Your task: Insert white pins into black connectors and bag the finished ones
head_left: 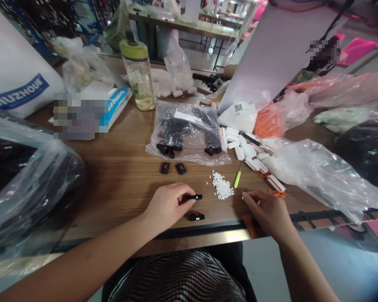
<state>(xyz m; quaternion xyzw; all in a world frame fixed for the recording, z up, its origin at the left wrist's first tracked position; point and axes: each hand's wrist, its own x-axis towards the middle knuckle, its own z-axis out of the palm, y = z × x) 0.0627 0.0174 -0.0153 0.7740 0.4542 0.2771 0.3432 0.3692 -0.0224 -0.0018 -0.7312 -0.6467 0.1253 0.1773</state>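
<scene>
My left hand (pixel 173 203) is closed, pinching a black connector housing (pixel 198 196) between thumb and fingers just above the table. White dots show on that housing's face. Just below lies a second black connector housing (pixel 197 216) with a red-orange clip and white spots in its face. My right hand (pixel 264 209) is closed too, thumb and forefinger pinched at the table, with a tiny white plug (pixel 242 198) showing at the fingertips. Between the hands sits a loose pile of small white plugs (pixel 222 187). Two more black housings (pixel 165 168) with red clips lie farther back.
A green-handled screwdriver (pixel 237 178) lies beside the pile. Behind is a clear bag of black connectors (pixel 189 130); white-and-orange parts (pixel 247 149) are heaped to its right. A bottle (pixel 138 79) stands at the back. Plastic bags (pixel 321 172) flank both sides. An orange strip (pixel 248 225) crosses the table's front edge.
</scene>
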